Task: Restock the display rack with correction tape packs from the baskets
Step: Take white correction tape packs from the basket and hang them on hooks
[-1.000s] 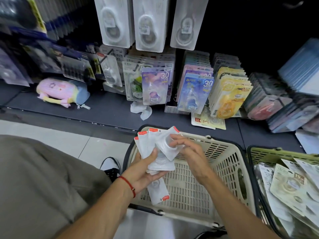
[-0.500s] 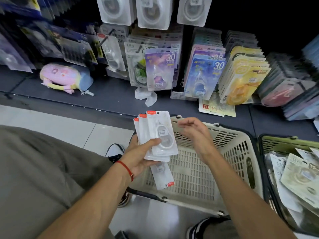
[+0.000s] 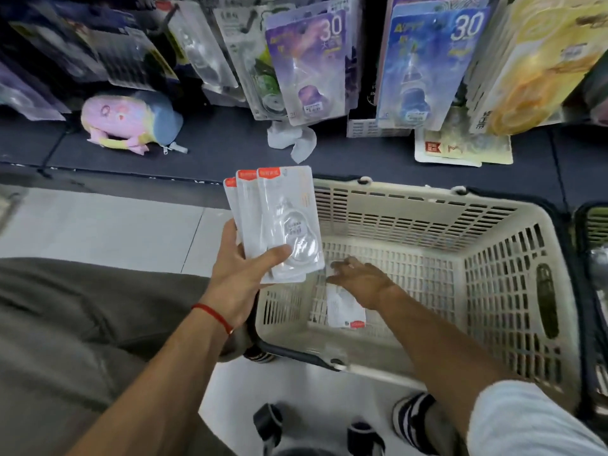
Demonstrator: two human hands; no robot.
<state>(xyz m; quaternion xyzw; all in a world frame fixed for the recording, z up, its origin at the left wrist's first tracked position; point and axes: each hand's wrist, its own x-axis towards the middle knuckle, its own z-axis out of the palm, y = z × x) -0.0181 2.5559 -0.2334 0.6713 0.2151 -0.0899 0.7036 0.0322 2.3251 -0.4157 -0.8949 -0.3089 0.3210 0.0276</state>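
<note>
My left hand (image 3: 241,274) grips a fanned stack of white correction tape packs (image 3: 279,222) with red-orange top corners, thumb across the front one, held above the left rim of the beige basket (image 3: 513,258). My right hand (image 3: 360,279) reaches down inside the basket, fingers spread flat and blurred, resting on a single white pack (image 3: 345,311) that lies on the basket floor. The display rack (image 3: 309,60) above carries hanging purple, blue (image 3: 424,60) and yellow (image 3: 533,67) tape packs.
A pastel plush pouch (image 3: 128,120) and crumpled white paper (image 3: 292,139) lie on the dark shelf base. A second green basket (image 3: 595,225) shows at the right edge. My shoes (image 3: 414,419) stand on the tiled floor below the basket.
My right hand dropped from beside the stack down into the basket onto the lone pack. The pack that hung under the stack is no longer in my left hand. The camera tilted down and closer.
</note>
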